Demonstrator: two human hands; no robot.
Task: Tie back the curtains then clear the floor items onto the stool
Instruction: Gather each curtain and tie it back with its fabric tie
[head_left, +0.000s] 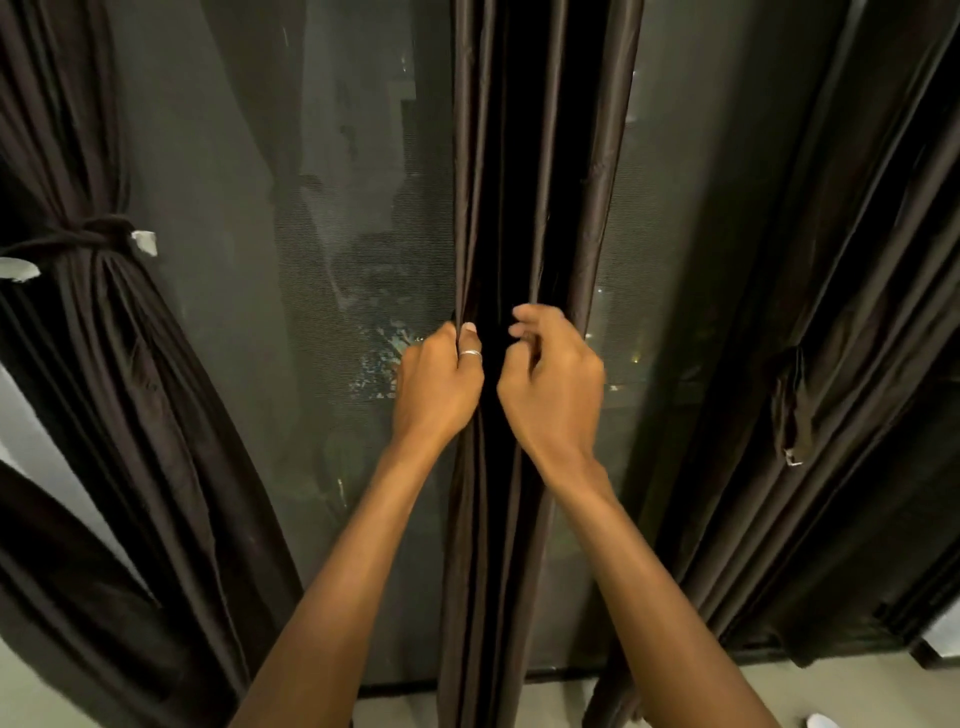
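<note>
A dark brown middle curtain (524, 156) hangs in folds in front of the window. My left hand (439, 384), with a ring on the thumb, grips the curtain's left folds at about mid-height. My right hand (553, 379) is beside it with fingers curled into the curtain's right folds. The left curtain (104, 322) is gathered and bound by a dark tie-back (91, 236). The right curtain (810, 260) hangs loose, with a tie-back strap (789, 405) dangling from it.
Behind the curtains is a dark window with a mesh screen (291, 312). The pale floor (831, 686) shows at the bottom, and a small white object (823, 721) lies at the lower right edge. The stool is not in view.
</note>
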